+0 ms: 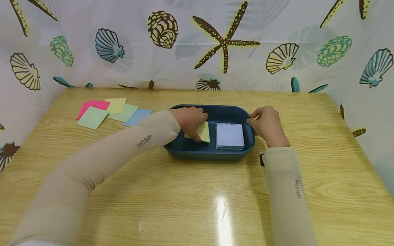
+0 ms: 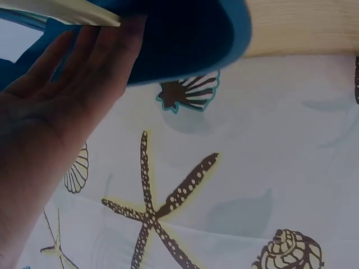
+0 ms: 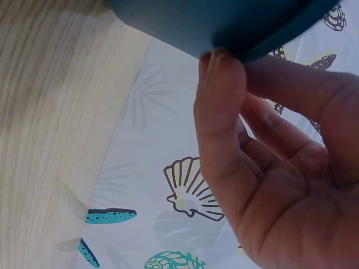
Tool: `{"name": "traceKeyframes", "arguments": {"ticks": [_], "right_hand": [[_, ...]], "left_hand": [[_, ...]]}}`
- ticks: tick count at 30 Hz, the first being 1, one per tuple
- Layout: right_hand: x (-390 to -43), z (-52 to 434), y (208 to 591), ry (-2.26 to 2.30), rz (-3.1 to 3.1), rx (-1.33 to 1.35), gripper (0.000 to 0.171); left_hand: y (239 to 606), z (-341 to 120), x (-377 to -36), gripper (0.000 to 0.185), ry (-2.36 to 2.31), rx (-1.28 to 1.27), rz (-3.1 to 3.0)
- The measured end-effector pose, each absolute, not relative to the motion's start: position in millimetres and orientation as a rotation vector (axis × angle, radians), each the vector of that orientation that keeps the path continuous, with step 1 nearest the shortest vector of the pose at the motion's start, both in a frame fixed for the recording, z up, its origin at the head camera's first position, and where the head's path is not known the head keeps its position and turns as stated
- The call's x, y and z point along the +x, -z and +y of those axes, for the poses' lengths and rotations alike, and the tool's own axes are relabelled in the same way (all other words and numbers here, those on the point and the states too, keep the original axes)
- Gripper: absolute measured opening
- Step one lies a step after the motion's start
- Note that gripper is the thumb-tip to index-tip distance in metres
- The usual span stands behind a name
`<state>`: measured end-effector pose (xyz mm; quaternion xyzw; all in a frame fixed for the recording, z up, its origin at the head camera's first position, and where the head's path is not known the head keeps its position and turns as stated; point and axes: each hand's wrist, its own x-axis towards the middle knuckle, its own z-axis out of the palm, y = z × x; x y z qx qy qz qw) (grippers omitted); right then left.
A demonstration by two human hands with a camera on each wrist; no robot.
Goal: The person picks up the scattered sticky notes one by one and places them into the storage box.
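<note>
A dark blue oval-ended tray (image 1: 204,156) lies on the table. Inside its left half, my left hand (image 1: 191,120) grips a stack of yellow sticky notes (image 1: 205,132), thumb at the near side and fingers at the far side. The left wrist view has the fingers (image 2: 84,67) against the edge of the yellow stack (image 2: 84,12). Beside it in the tray's right half sits a stack of pale blue sticky notes (image 1: 230,135), with greenish edges beneath. My right hand (image 1: 269,124) pinches the tray's right rim; the right wrist view shows thumb and fingers (image 3: 221,95) meeting there.
Left of the tray, loose sticky notes lie spread and overlapping: green (image 1: 93,117), pink (image 1: 98,104), yellow (image 1: 116,105) and blue (image 1: 138,117). A curtain (image 1: 188,70) printed with shells and starfish hangs along the back and sides of the wooden table (image 1: 174,201).
</note>
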<state>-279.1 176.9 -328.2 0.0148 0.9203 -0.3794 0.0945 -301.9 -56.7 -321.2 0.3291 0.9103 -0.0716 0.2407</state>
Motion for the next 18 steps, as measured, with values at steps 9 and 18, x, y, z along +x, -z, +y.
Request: {"name": "traceKeyframes", "arguments": {"ticks": [9,18], "right_hand": [[-279,178,329,1.113,2.730,0.035,0.025],[-278,177,331,1.120,2.736,0.036,0.026]], "left_hand": [[346,-41,-303,0.081,0.196,0.930,2.427],[353,-37,-300,0.075,0.177,0.965,2.461]]}}
